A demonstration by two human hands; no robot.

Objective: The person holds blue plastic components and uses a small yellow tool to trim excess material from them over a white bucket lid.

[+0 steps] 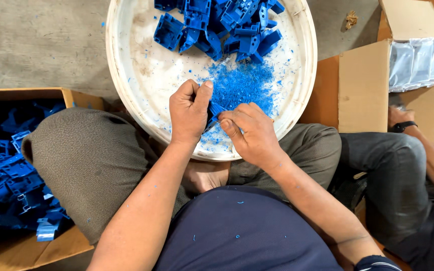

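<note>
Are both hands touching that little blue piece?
Touching. The head view shows the left hand and right hand both pinching the small blue plastic part between them.

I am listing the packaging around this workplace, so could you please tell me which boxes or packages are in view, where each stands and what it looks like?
Left cardboard box: brown, open, at the left edge, filled with blue plastic parts.
Right cardboard box: brown, flaps open, upper right beside the white tub.
Clear plastic bags: greyish bundle hanging over the right box's edge.

Rough grey concrete floor (36,45) in even light, open cardboard boxes (365,90) along both sides.
</note>
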